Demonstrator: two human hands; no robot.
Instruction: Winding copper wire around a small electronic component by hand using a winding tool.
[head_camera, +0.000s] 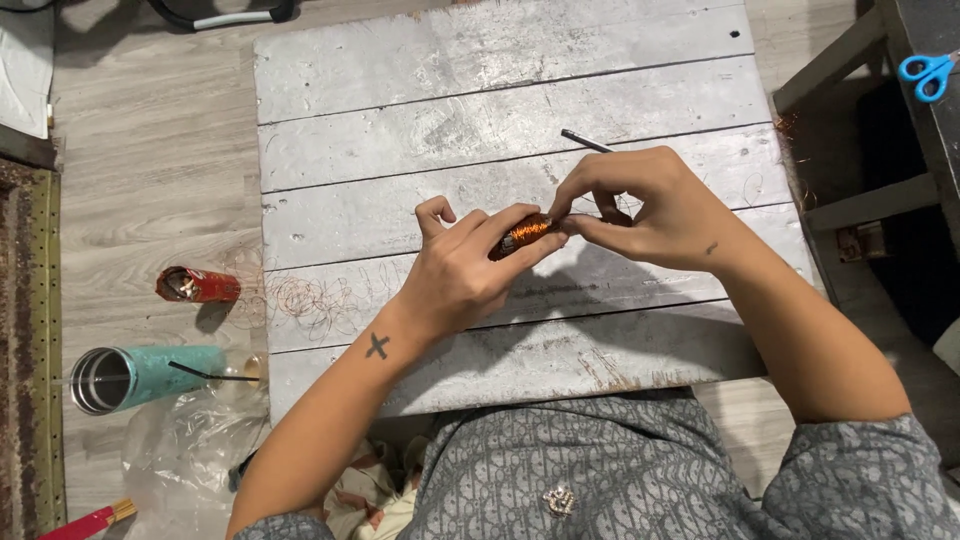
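Centre frame: left hand grips a small coil of copper wire, fingers wrapped round its lower end; right hand pinches the coil's upper tip between thumb and fingertips, and a thin dark rod sticks out up-left behind its knuckles. The coil sits just above a worn white plank table that fills the middle of the frame. Left edge, on the wood floor: small red cylindrical packet lying on its side, open end left, pale bits inside, contents unclear. Below it, teal metal tumbler on its side, open mouth left, inside looks dark. Loose copper wire tangle at the table's left edge. Crumpled clear plastic bag lower left. Blue-handled scissors upper right.
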